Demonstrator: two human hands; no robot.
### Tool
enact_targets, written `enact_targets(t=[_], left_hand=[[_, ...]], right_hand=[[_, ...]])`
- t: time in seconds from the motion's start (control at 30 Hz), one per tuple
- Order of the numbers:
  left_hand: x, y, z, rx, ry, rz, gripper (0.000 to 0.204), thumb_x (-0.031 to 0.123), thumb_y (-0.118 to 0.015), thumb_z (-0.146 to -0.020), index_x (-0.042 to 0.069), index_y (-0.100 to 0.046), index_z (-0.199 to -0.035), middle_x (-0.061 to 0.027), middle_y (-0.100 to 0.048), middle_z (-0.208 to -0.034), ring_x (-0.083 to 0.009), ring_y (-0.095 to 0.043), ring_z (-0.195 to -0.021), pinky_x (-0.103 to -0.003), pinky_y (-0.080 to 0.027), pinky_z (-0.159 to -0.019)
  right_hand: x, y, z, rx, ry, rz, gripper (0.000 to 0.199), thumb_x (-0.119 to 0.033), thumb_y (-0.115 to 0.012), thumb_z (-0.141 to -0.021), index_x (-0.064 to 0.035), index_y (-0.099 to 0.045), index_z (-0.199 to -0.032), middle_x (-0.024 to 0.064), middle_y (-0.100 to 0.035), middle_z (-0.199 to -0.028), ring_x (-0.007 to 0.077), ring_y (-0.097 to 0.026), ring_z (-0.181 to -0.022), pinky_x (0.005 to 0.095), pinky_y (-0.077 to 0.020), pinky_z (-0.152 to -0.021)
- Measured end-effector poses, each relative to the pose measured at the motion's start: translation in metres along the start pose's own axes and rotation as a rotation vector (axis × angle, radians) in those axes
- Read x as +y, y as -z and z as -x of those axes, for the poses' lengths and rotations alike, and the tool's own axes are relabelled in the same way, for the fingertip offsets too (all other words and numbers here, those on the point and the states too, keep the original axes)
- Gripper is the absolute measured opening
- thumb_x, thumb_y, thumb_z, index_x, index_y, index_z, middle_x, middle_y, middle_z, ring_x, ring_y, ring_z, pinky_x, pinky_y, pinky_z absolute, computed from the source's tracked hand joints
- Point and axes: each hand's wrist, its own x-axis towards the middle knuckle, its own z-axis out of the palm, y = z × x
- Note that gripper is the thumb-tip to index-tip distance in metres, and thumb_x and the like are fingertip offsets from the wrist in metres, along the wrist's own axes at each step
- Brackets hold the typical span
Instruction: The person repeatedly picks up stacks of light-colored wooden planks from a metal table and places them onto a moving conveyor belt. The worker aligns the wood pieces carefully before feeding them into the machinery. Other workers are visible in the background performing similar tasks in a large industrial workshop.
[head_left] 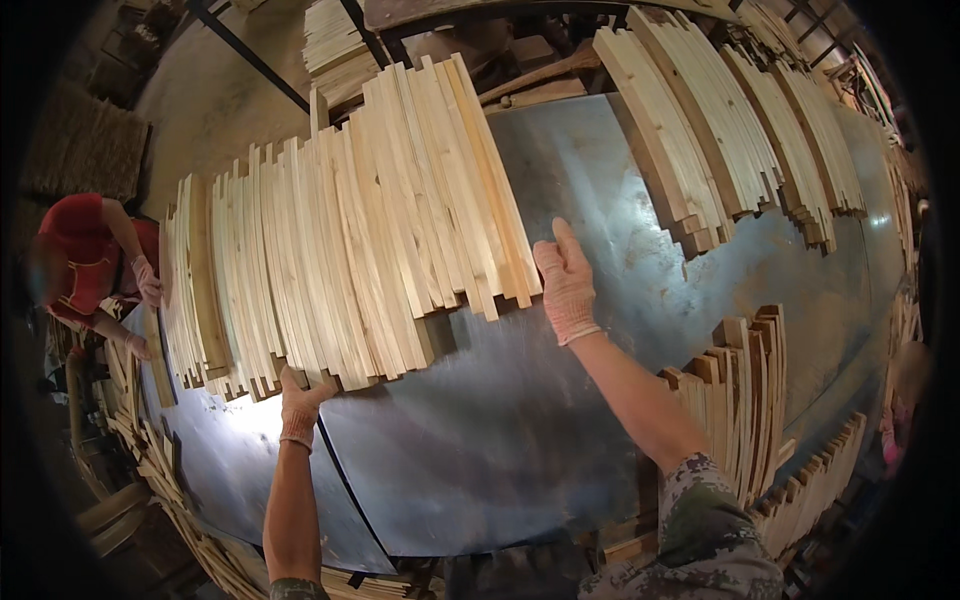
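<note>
A long row of pale wooden strips [350, 220] lies side by side on a metal-topped table [480, 430], their near ends uneven. My left hand [303, 405], in a light knitted glove, grips strip ends at the row's near edge; its fingertips are partly hidden by the wood. At the row's right end my right hand [567, 285], gloved alike, rests against the side of the outermost strip. Its fingers are stretched out and the thumb stands apart.
More strips lie in bundles [700, 130] at the far right. Short stacks of strips [740, 390] stand near my right forearm. A person in red [90, 250], wearing gloves, is at the table's left end. Loose strips [150, 460] pile along the left side.
</note>
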Motion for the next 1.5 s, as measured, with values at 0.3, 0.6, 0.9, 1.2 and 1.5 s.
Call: enact_targets(t=[0.3, 0.6, 0.9, 1.2, 1.5], left_hand=[[0.018, -0.016, -0.006, 0.215, 0.005, -0.310, 0.073, 0.019, -0.088, -0.070, -0.001, -0.048, -0.127, -0.0194, -0.068, -0.116, -0.0316, -0.069, -0.105, -0.041, -0.057, -0.095], [0.045, -0.059, 0.031, 0.237, -0.137, -0.413, 0.121, 0.017, -0.093, -0.066, 0.000, -0.023, -0.163, -0.0282, -0.056, -0.149, -0.0392, -0.061, -0.134, -0.042, -0.050, -0.114], [0.040, -0.050, 0.028, 0.136, -0.059, -0.499, 0.137, 0.016, -0.096, -0.063, -0.003, -0.009, -0.166, -0.0292, -0.045, -0.159, -0.0418, -0.049, -0.146, -0.043, -0.043, -0.122], [-0.051, -0.043, 0.170, 0.068, -0.076, -0.328, 0.130, 0.019, -0.094, -0.059, -0.007, -0.018, -0.161, -0.0286, -0.047, -0.152, -0.0455, -0.046, -0.143, -0.048, -0.041, -0.120], [-0.197, 0.004, 0.343, -0.089, 0.066, -0.478, 0.139, 0.033, -0.096, -0.058, -0.006, -0.014, -0.163, -0.0278, -0.044, -0.156, -0.0420, -0.045, -0.145, -0.047, -0.037, -0.123]], right_hand=[[-0.041, -0.053, -0.094, -0.228, 0.002, 0.788, 0.069, -0.051, -0.059, -0.097, 0.0017, -0.057, -0.142, 0.0278, -0.061, -0.140, 0.0417, -0.058, -0.134, 0.0503, -0.0462, -0.113], [-0.046, -0.082, -0.125, -0.029, 0.126, 1.085, 0.069, -0.055, -0.051, -0.100, 0.0033, -0.055, -0.138, 0.0288, -0.070, -0.126, 0.0439, -0.067, -0.120, 0.0495, -0.0526, -0.106], [-0.048, -0.092, -0.090, 0.050, 0.155, 1.104, 0.068, -0.057, -0.059, -0.093, 0.0014, -0.057, -0.129, 0.0286, -0.071, -0.120, 0.0468, -0.068, -0.116, 0.0528, -0.0528, -0.102], [-0.001, -0.010, 0.048, 0.051, 0.147, 0.969, 0.055, -0.045, -0.069, -0.092, 0.0024, -0.061, -0.119, 0.0307, -0.071, -0.112, 0.0492, -0.068, -0.108, 0.0531, -0.0528, -0.093], [0.089, 0.115, 0.273, 0.157, -0.106, 0.856, 0.060, -0.045, -0.065, -0.097, -0.0010, -0.062, -0.138, 0.0229, -0.073, -0.124, 0.0405, -0.069, -0.113, 0.0467, -0.0530, -0.098]])
